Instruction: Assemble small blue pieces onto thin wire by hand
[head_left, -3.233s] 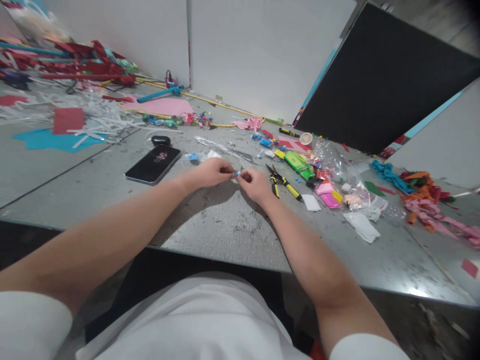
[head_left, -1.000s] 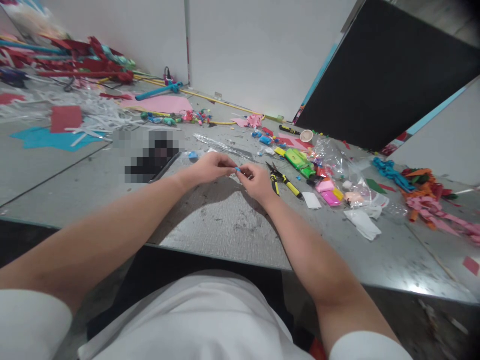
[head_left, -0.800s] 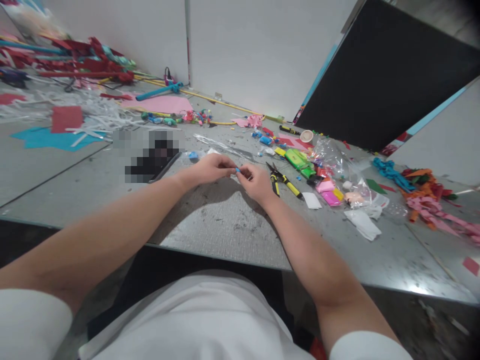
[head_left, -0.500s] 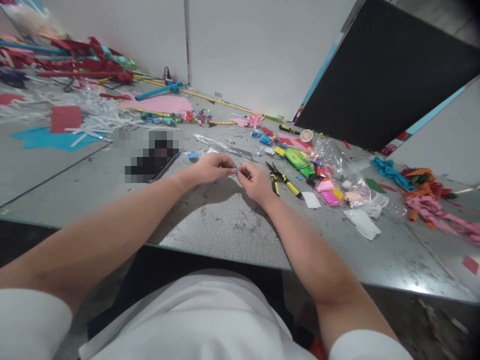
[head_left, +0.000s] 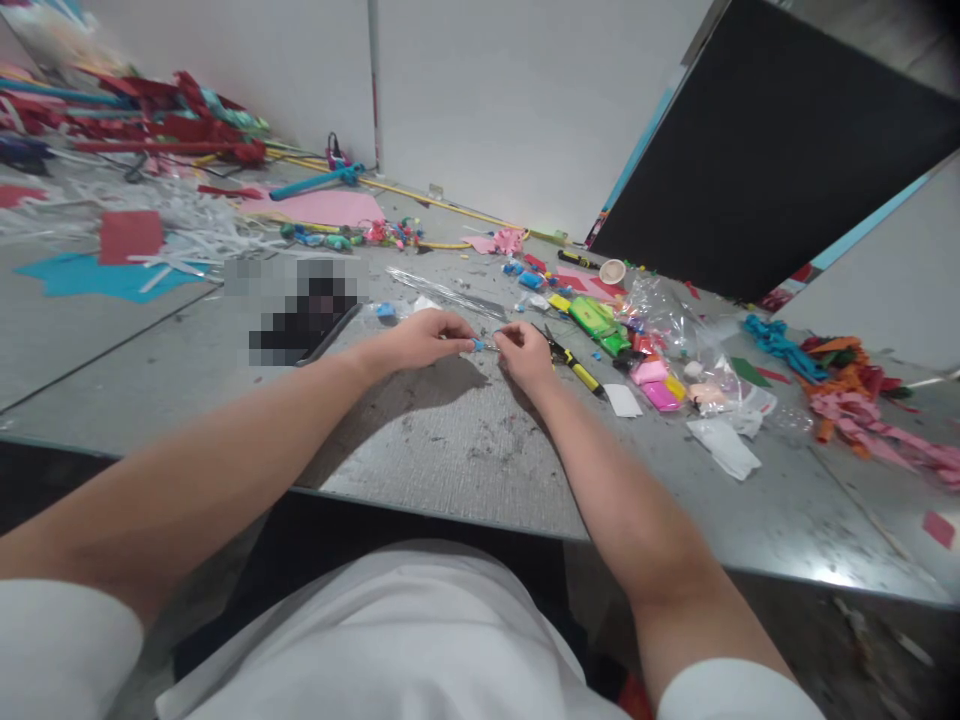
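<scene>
Over the middle of the table, my left hand [head_left: 433, 338] pinches a small blue piece [head_left: 478, 344], which looks like soft clay. A short gap to its right, my right hand [head_left: 526, 354] has thumb and fingertips pressed together. Something thin and pale seems to run between the fingertips, but it is too small to name. Yellow-and-black pliers [head_left: 574, 368] lie just beyond my right hand, partly covered by it. Behind both hands rests a bundle of thin silvery wires [head_left: 442, 290]. A blue lump [head_left: 385, 311] is left of the wires.
Packets of coloured clay [head_left: 594, 318] and clear plastic wrap [head_left: 664, 315] spread to the right. A white paper piece [head_left: 622, 400] lies near my right forearm. Paper shreds [head_left: 195, 220] and red paper cover the left. A dark, pixelated object [head_left: 315, 310] sits left of my hands.
My hands were together at the blue piece. Now my right hand has moved a little right, opening a gap, while the blue piece stays at my left fingertips.
</scene>
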